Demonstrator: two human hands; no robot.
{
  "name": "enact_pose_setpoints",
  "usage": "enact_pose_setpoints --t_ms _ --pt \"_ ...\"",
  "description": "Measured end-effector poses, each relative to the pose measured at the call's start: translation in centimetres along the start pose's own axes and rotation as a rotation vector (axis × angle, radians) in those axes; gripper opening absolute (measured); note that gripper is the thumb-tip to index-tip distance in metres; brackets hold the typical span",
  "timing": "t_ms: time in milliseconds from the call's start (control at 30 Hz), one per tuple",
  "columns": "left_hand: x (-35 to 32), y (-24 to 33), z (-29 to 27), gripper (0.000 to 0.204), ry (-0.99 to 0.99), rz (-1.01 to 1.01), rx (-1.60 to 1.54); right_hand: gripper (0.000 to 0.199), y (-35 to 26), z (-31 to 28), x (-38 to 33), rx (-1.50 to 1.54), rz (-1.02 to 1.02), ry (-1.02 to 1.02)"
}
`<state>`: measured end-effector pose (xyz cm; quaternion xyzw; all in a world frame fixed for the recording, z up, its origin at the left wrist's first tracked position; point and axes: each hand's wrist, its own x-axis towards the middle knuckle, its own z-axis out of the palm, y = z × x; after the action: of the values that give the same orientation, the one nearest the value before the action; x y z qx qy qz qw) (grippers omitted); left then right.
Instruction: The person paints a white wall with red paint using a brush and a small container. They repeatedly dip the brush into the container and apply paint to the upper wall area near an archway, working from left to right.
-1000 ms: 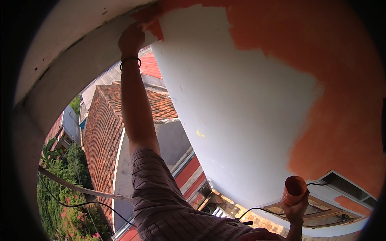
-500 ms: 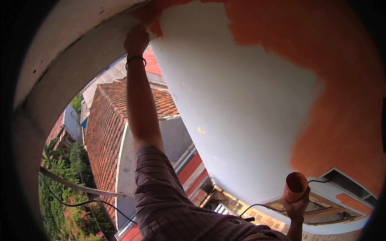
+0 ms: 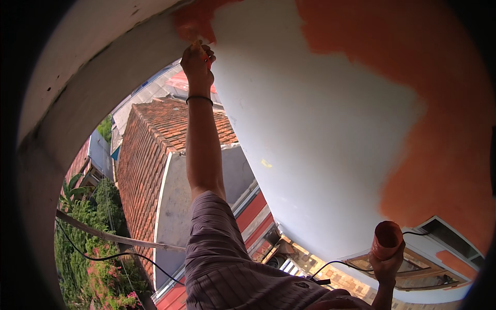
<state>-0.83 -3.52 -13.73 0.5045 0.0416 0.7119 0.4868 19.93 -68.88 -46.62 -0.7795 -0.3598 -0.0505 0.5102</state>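
Left hand [image 3: 197,61] was closed around a small brush handle [image 3: 206,58], fingers curled tight, arm stretched straight up to the top of the wall [image 3: 310,144]. I could only see a sliver of red-orange handle between the fingers; the bristles were hidden behind the hand, so I couldn't tell whether they touched the surface. A thin dark band [image 3: 199,98] sat round that wrist. The sleeve [image 3: 227,258] below was ribbed, striped grey-brown fabric.

Right hand [image 3: 386,264] was low at the right, fingers wrapped round a cylindrical orange paint cup [image 3: 386,240], held upright, its outside smeared with the same orange.

The wall was smooth, matte, pale grey plaster. An orange coat [image 3: 439,103] covered its right side and the top right, with a rough, uneven edge where it met the grey. A smaller orange patch [image 3: 194,20] sat just above the left hand, beside a thick white concrete eave [image 3: 93,77] that curved across the upper left.

Below, far down: a clay-tile roof [image 3: 150,155], rust-brown with regular ridged rows, next to a flat grey gable wall. A black cable [image 3: 103,256] ran slack over green shrubs [image 3: 93,248] with pink flowers. A white-framed window [image 3: 439,243] sat under the right hand.
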Motion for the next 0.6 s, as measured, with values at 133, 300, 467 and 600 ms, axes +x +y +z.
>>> enact_pose_setpoints --t_ms 133,300,467,600 --pt "1.8 -1.3 1.5 0.022 0.042 0.045 -0.004 0.078 -0.3 0.3 -0.2 0.013 0.013 -0.027" --pt "3.3 -1.4 2.7 0.028 0.073 0.188 0.071 0.078 -0.3 0.4 -0.3 -0.026 -0.002 -0.026" --pt "4.5 -1.7 3.3 0.028 0.158 0.238 0.079 0.078 0.1 0.3 -0.2 -0.011 -0.020 -0.017" --pt "5.4 -2.8 4.3 0.023 0.166 0.204 -0.043 0.077 0.1 0.4 -0.1 -0.036 -0.024 -0.019"
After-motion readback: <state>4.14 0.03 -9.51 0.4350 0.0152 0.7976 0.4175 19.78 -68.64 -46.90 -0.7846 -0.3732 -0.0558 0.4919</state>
